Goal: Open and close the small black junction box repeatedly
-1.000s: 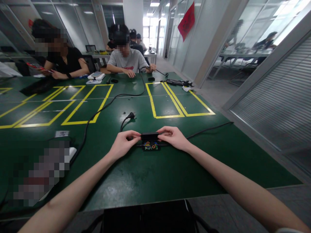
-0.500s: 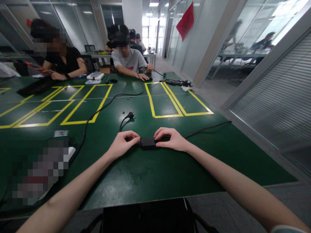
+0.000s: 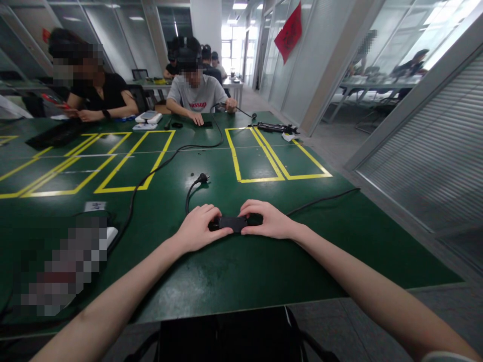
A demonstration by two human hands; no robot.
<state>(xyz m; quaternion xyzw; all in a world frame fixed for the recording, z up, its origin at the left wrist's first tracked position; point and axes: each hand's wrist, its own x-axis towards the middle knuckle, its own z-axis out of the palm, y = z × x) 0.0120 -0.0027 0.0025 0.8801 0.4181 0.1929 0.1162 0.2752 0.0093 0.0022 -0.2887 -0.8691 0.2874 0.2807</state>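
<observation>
"What are your fingers doing just now?"

"Both hands are grasping. My left hand [image 3: 199, 229] is closing on the left end of a small black case [image 3: 233, 224], the thumb lying along its near edge and the fingers curling at the far side. My right hand [image 3: 268, 219] is gripping the right end the same way, thumb nearest me."

"And where is the case sitting?"

"It's lying lengthwise between my hands, over the near part of the green table [image 3: 219, 281]. From this angle I can't fairly say whether it's resting on the surface or hovering just above."

"Anything around it?"

"A black plug [image 3: 204, 178] is lying beyond my left hand, its cord curving back towards my knuckles. A thin black cable [image 3: 324, 199] is running off to the right from behind my right hand. Farther out, yellow tape [image 3: 260, 180] is marking rectangles, and across the table a person in a grey T-shirt [image 3: 196, 93] is sitting, one hand reaching down to the tabletop."
</observation>
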